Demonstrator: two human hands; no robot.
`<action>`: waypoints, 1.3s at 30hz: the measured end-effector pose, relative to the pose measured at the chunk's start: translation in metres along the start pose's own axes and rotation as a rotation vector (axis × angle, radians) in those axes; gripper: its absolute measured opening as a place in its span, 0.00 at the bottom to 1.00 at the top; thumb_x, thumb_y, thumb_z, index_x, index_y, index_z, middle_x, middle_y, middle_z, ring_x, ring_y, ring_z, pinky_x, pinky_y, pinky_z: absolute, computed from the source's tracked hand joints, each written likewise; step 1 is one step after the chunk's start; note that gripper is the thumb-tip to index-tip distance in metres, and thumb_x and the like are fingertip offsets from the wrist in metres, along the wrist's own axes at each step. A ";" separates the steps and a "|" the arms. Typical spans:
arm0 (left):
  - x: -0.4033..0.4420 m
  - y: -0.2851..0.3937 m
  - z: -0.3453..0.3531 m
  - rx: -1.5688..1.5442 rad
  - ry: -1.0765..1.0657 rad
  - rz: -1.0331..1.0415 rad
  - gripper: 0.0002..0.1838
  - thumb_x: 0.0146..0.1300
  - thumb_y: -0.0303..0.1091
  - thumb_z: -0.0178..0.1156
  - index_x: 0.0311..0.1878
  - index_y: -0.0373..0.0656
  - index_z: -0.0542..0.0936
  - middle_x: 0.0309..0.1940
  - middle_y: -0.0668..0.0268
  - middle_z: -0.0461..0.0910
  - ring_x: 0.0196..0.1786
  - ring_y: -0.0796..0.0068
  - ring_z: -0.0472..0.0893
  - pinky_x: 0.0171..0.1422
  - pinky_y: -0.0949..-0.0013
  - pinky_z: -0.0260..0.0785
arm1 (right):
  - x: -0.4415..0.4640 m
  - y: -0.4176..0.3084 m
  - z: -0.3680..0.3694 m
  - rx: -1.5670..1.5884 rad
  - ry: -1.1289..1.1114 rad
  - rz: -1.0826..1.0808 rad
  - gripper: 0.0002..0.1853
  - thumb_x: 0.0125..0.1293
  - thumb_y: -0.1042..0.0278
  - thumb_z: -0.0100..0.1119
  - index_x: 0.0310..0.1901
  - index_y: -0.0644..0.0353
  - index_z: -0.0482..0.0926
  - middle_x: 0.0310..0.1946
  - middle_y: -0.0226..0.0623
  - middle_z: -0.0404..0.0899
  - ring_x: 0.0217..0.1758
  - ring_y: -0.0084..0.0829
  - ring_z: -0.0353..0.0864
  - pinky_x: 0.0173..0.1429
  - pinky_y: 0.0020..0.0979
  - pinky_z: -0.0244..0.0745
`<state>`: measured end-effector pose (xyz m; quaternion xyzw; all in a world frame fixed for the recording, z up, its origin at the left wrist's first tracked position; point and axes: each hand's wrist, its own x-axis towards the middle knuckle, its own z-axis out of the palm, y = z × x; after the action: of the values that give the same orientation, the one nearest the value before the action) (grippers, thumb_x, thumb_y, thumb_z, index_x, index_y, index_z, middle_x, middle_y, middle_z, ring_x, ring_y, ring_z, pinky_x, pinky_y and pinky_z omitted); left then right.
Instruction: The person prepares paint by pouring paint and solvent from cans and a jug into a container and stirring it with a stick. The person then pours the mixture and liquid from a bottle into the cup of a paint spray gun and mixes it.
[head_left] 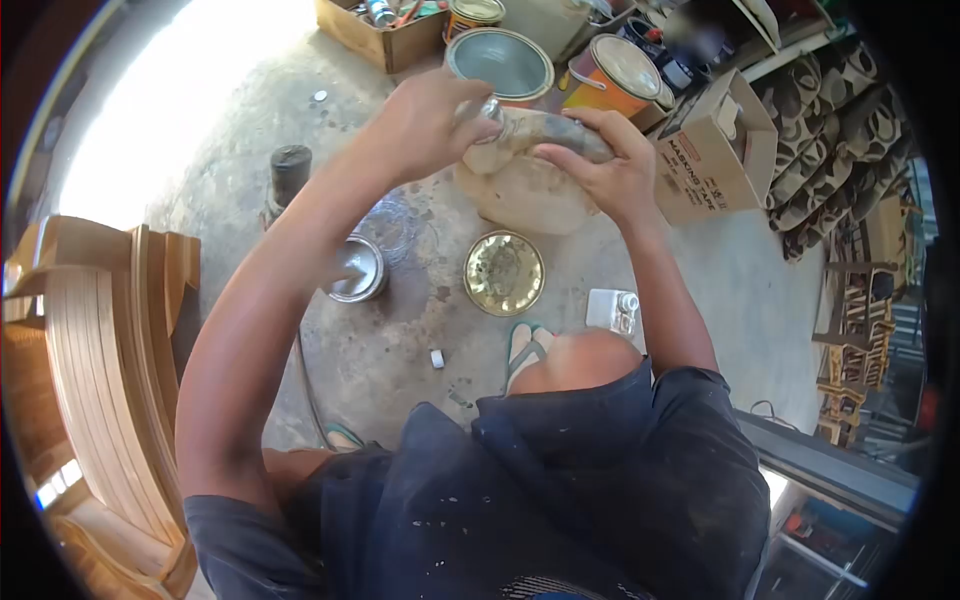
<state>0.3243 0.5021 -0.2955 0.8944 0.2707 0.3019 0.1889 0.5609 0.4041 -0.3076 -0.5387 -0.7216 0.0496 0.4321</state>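
Observation:
A cloudy, yellowish plastic jug (525,195) is held up in front of me between both hands, tilted with its neck to the left. My left hand (430,125) is closed at the neck end, where something shiny and silvery (490,108) shows by the fingers; whether it is a cap or a wrapping I cannot make out. Thumb and fingers of my right hand (620,170) wrap round the jug's upper part. Below the jug, a round gold-coloured lid (504,273) lies on the floor. Left of it stands an opened can (357,270) with pale contents, partly behind my left forearm.
A dark cylinder (291,170) stands on the concrete floor, beyond my left arm. Paint pails (625,75), a grey-blue basin (500,62) and a masking tape carton (710,155) stand at the back. Wooden furniture (110,370) is on the left; a white container (611,311) sits near my knee.

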 end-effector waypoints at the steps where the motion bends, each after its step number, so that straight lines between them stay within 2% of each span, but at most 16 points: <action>1: 0.021 0.004 0.008 0.035 -0.039 0.028 0.20 0.62 0.35 0.67 0.55 0.34 0.84 0.40 0.54 0.85 0.37 0.60 0.83 0.45 0.62 0.76 | -0.006 0.014 -0.008 -0.004 0.067 0.054 0.22 0.48 0.69 0.82 0.46 0.61 0.85 0.38 0.31 0.86 0.37 0.23 0.81 0.45 0.26 0.77; 4: 0.077 0.009 0.049 -0.109 -0.123 0.006 0.27 0.62 0.40 0.67 0.62 0.36 0.80 0.47 0.53 0.84 0.45 0.56 0.84 0.51 0.60 0.76 | -0.014 0.057 -0.034 -0.013 0.271 0.190 0.21 0.50 0.69 0.82 0.47 0.61 0.85 0.39 0.32 0.87 0.39 0.23 0.82 0.47 0.25 0.77; 6: 0.099 0.018 0.103 0.008 0.309 0.180 0.36 0.61 0.46 0.68 0.69 0.38 0.73 0.53 0.51 0.82 0.54 0.53 0.82 0.59 0.57 0.74 | -0.017 0.077 -0.057 -0.142 0.385 0.278 0.21 0.52 0.67 0.81 0.47 0.60 0.85 0.40 0.32 0.87 0.41 0.24 0.83 0.49 0.25 0.78; 7: 0.102 0.027 0.115 0.012 0.303 0.184 0.36 0.61 0.46 0.68 0.69 0.38 0.73 0.53 0.51 0.82 0.54 0.53 0.82 0.59 0.57 0.74 | -0.022 0.091 -0.069 -0.138 0.392 0.282 0.21 0.52 0.67 0.81 0.47 0.60 0.85 0.40 0.32 0.87 0.41 0.24 0.83 0.49 0.25 0.78; 9: 0.098 0.043 0.133 -0.115 0.172 -0.123 0.41 0.60 0.50 0.68 0.72 0.38 0.69 0.56 0.50 0.80 0.58 0.51 0.79 0.64 0.56 0.71 | -0.031 0.127 -0.090 -0.208 0.536 0.435 0.21 0.52 0.62 0.81 0.45 0.60 0.86 0.40 0.34 0.87 0.40 0.27 0.83 0.48 0.26 0.77; 17: -0.054 -0.021 0.252 -0.072 -0.241 -0.482 0.35 0.61 0.46 0.67 0.67 0.35 0.72 0.57 0.44 0.79 0.56 0.44 0.79 0.64 0.55 0.71 | -0.072 0.187 -0.141 -0.499 0.495 0.582 0.21 0.60 0.56 0.75 0.50 0.60 0.84 0.42 0.38 0.87 0.43 0.35 0.84 0.52 0.31 0.77; 20: -0.082 -0.035 0.267 0.022 -0.372 -0.591 0.38 0.61 0.50 0.65 0.67 0.32 0.70 0.64 0.38 0.71 0.64 0.38 0.73 0.68 0.49 0.67 | -0.080 0.186 -0.145 -0.596 0.407 0.643 0.21 0.62 0.56 0.73 0.52 0.60 0.84 0.43 0.39 0.87 0.45 0.37 0.84 0.53 0.32 0.77; 24: -0.075 -0.036 0.269 0.210 -0.468 -0.747 0.44 0.65 0.58 0.59 0.71 0.27 0.65 0.72 0.34 0.61 0.73 0.33 0.63 0.75 0.43 0.58 | -0.059 0.162 -0.150 -1.030 0.305 0.266 0.21 0.62 0.59 0.73 0.53 0.61 0.84 0.44 0.39 0.86 0.47 0.38 0.83 0.54 0.32 0.76; 26: -0.074 -0.043 0.275 0.193 -0.503 -0.791 0.45 0.66 0.59 0.57 0.72 0.27 0.64 0.73 0.35 0.59 0.74 0.33 0.60 0.76 0.42 0.55 | -0.026 0.138 -0.140 -0.997 0.485 0.118 0.20 0.62 0.61 0.73 0.53 0.61 0.84 0.44 0.37 0.86 0.47 0.36 0.82 0.54 0.32 0.76; 27: -0.077 -0.044 0.281 0.176 -0.550 -0.826 0.46 0.67 0.60 0.55 0.73 0.26 0.63 0.75 0.35 0.57 0.75 0.33 0.58 0.77 0.41 0.53 | -0.004 0.130 -0.130 -0.994 0.468 0.119 0.20 0.62 0.61 0.73 0.53 0.61 0.84 0.44 0.37 0.86 0.47 0.36 0.82 0.54 0.32 0.76; 29: -0.078 -0.045 0.293 0.144 -0.638 -0.885 0.49 0.68 0.63 0.52 0.75 0.26 0.60 0.77 0.36 0.52 0.78 0.33 0.53 0.79 0.39 0.48 | 0.054 0.131 -0.097 -0.377 0.362 0.117 0.17 0.62 0.64 0.72 0.51 0.61 0.85 0.43 0.35 0.86 0.45 0.35 0.82 0.52 0.31 0.76; 30: -0.078 -0.045 0.297 0.138 -0.637 -0.893 0.49 0.68 0.63 0.52 0.75 0.26 0.60 0.77 0.36 0.52 0.78 0.33 0.53 0.79 0.39 0.48 | 0.086 0.144 -0.075 -0.284 0.253 0.047 0.18 0.65 0.67 0.69 0.56 0.59 0.84 0.45 0.39 0.86 0.45 0.29 0.83 0.52 0.28 0.77; 31: -0.079 -0.043 0.300 0.143 -0.652 -0.879 0.49 0.68 0.63 0.51 0.75 0.26 0.59 0.78 0.36 0.51 0.78 0.33 0.52 0.79 0.39 0.48 | 0.123 0.178 -0.051 -0.394 0.236 -0.135 0.20 0.62 0.65 0.68 0.56 0.60 0.84 0.44 0.40 0.87 0.42 0.31 0.84 0.50 0.29 0.78; 33: -0.087 -0.039 0.302 0.162 -0.675 -0.867 0.50 0.68 0.64 0.49 0.76 0.26 0.57 0.78 0.37 0.49 0.80 0.34 0.50 0.80 0.40 0.47 | 0.202 0.244 -0.007 -0.568 0.117 -0.083 0.26 0.61 0.57 0.67 0.58 0.62 0.81 0.49 0.47 0.85 0.49 0.48 0.84 0.56 0.39 0.78; 34: -0.088 -0.041 0.301 0.178 -0.677 -0.868 0.50 0.68 0.64 0.48 0.76 0.26 0.57 0.79 0.37 0.49 0.80 0.34 0.49 0.80 0.41 0.47 | 0.238 0.257 0.007 -0.599 -0.137 0.347 0.25 0.57 0.56 0.67 0.52 0.65 0.84 0.47 0.43 0.87 0.44 0.44 0.85 0.50 0.36 0.78; 39: -0.095 -0.048 0.308 0.106 -0.686 -0.881 0.52 0.68 0.66 0.49 0.77 0.26 0.55 0.79 0.36 0.47 0.80 0.32 0.47 0.80 0.38 0.47 | 0.316 0.266 0.061 -0.675 -0.371 0.293 0.27 0.58 0.50 0.64 0.53 0.61 0.83 0.48 0.46 0.86 0.46 0.49 0.84 0.52 0.41 0.78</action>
<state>0.4404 0.4290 -0.5917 0.7519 0.5567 -0.1279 0.3291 0.7002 0.7976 -0.3083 -0.7291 -0.6787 -0.0328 0.0822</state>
